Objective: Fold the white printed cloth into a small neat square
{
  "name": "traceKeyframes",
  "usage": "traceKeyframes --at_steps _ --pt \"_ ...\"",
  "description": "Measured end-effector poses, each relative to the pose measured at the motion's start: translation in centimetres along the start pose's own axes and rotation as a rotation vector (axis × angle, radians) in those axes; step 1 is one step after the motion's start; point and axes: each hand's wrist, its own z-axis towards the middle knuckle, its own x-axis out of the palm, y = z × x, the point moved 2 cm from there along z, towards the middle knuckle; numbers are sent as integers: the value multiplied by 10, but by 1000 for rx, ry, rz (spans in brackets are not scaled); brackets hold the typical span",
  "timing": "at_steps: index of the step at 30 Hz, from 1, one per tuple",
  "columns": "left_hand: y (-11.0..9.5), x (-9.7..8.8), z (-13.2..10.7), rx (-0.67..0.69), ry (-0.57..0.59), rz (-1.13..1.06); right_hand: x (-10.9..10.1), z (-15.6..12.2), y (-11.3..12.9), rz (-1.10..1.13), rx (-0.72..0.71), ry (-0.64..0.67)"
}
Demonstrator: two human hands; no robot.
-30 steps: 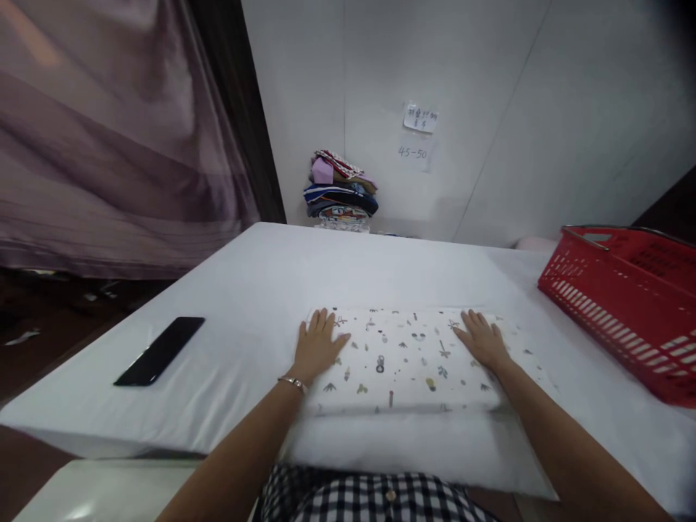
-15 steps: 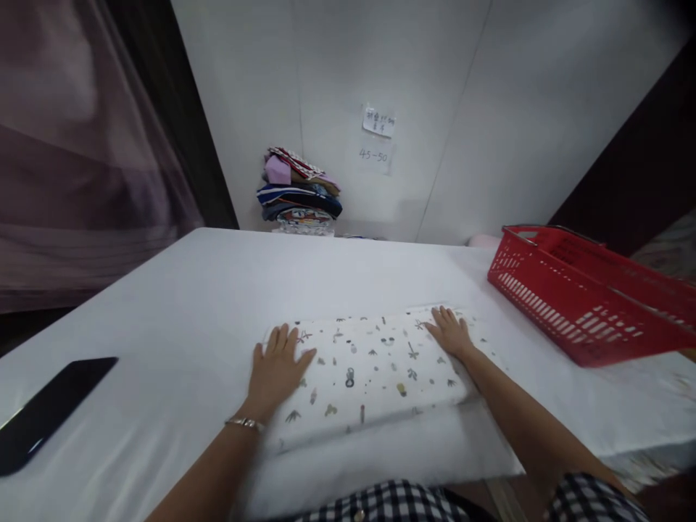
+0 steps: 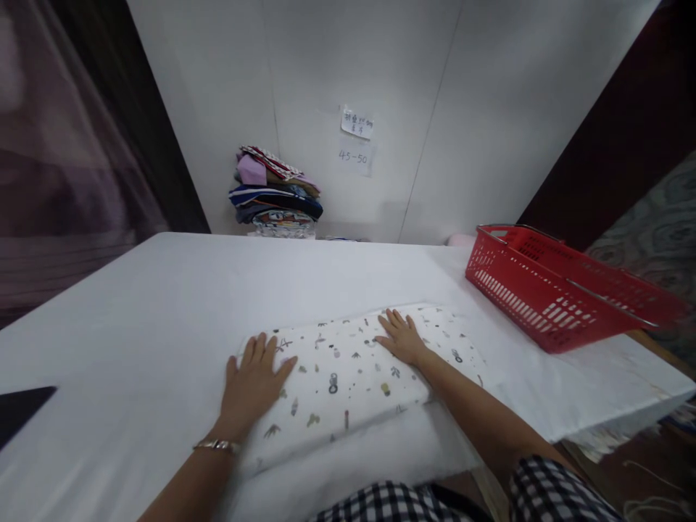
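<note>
A folded white cloth with small printed figures [image 3: 348, 373] lies on the white table [image 3: 163, 304] near its front edge. My left hand [image 3: 251, 380] rests flat on the cloth's left end, fingers spread, a thin bracelet at the wrist. My right hand [image 3: 401, 337] lies flat on the cloth's far right part, fingers stretched out. Neither hand holds anything.
A red plastic basket [image 3: 554, 290] stands at the table's right side. A stack of folded clothes [image 3: 275, 192] sits at the back against the wall, under paper notes [image 3: 356, 138]. A black phone [image 3: 19, 409] lies at the far left edge.
The view has swung to the right, so the phone slid toward the left edge and the basket came further into view. My right hand has slid left over the cloth; my left hand stays at its left end.
</note>
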Motion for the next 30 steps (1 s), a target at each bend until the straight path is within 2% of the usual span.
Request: traceKeyframes --at_steps 4,7,11,16,21,23,25,28,30 --pt "-1 0 0 0 -12 9 -10 -5 10 16 12 21" --pt "-2 0 0 -6 -4 9 -14 -7 35 5 -101 -11" --pt "-3 -1 -1 -13 10 -9 -5 -4 61 37 -239 57" --pt "-3 0 -3 -4 -28 -16 8 2 66 49 -229 35" --pt "-5 -2 -7 -20 -3 -52 -3 -3 62 157 -214 67" --pt "-6 -4 -7 -34 38 -95 -11 -12 49 200 -156 53" --pt "-5 -7 -4 -52 87 -185 -18 -24 20 190 -45 -15" --pt "4 -14 1 -136 135 -463 -15 -52 -49 48 199 -87" --pt "16 -20 -1 -209 122 -618 -7 -74 -102 -88 319 -145"
